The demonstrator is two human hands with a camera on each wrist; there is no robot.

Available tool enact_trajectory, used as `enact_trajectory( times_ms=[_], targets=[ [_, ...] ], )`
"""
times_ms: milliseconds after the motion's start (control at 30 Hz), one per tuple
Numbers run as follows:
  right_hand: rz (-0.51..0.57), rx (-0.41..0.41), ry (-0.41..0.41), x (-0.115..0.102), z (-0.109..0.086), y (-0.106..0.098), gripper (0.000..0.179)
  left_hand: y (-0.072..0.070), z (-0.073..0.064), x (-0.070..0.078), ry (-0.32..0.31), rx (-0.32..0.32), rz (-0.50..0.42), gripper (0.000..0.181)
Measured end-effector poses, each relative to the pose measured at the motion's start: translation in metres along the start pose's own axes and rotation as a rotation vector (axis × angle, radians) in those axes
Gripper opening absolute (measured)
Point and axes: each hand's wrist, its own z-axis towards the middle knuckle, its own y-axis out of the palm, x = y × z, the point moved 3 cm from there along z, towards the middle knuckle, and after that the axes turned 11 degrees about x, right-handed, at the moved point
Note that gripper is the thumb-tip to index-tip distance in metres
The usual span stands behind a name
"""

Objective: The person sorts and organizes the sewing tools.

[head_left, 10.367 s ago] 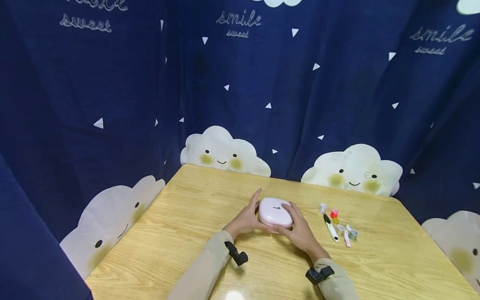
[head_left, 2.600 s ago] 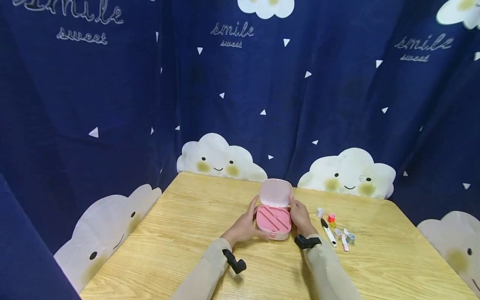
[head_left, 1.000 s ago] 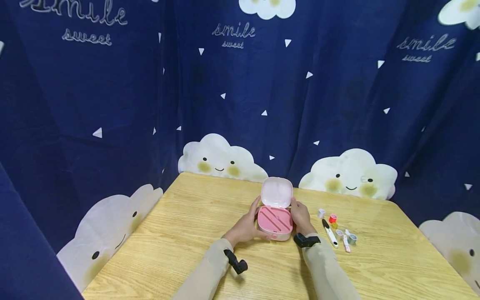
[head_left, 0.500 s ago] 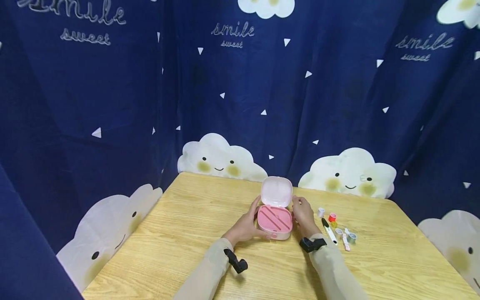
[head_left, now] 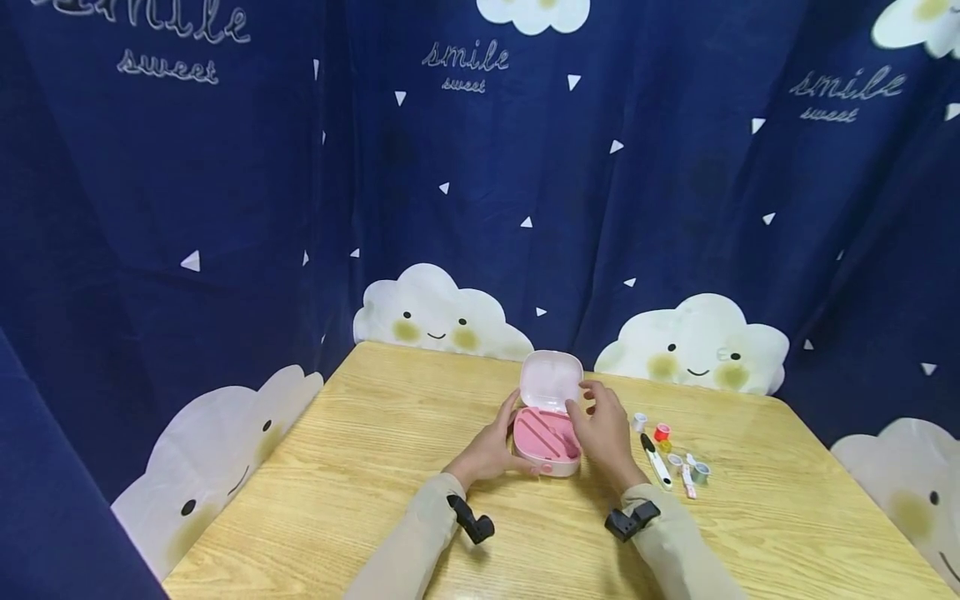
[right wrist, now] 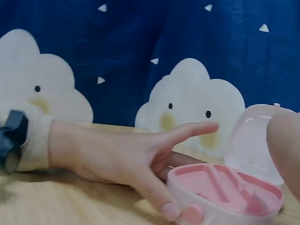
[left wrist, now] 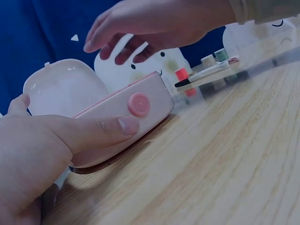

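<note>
A small pink box (head_left: 561,470) sits on the wooden table, its pale hinged lid (head_left: 551,381) raised at the back. Inside is a pink tray (right wrist: 206,177) with long diagonal slots. My left hand (head_left: 486,450) grips the box's left side, the thumb lying on the front wall near a round pink button (left wrist: 139,104). Over the right side of the box hovers my right hand (head_left: 606,429), fingers loosely bent and holding nothing; in the left wrist view it appears above the box.
To the right of the box lie a white spool (head_left: 639,422), a red spool (head_left: 662,432), a yellow spool (head_left: 664,446), a black-and-white slim tool (head_left: 656,462), a pink patterned strip (head_left: 688,482) and a grey-green spool (head_left: 701,473). A blue curtain (head_left: 480,167) hangs behind the table.
The box was closed in the oldest frame; its lid now stands up. Lately my right hand has left the box's right side and come over the tray. My left hand keeps its grip.
</note>
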Motion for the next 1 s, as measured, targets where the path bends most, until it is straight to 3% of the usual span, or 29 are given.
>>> enact_trajectory(
  times_ms=[200, 400, 733, 1000],
  targets=[
    [-0.009, -0.001, -0.192, -0.009, -0.019, 0.003, 0.054, 0.001, 0.000, 0.000, -0.006, -0.002, 0.001, 0.140],
    [-0.062, -0.026, -0.292, -0.015, -0.034, 0.010, 0.055, 0.000, 0.000, 0.000, -0.006, 0.002, 0.020, 0.141],
    [-0.061, -0.106, -0.225, -0.015, -0.042, 0.017, 0.046, 0.000, 0.001, 0.002, 0.022, 0.007, 0.038, 0.141],
    [-0.047, -0.109, -0.220, -0.014, -0.042, 0.021, 0.030, 0.000, 0.001, 0.001, 0.026, 0.013, 0.030, 0.141]
  ],
)
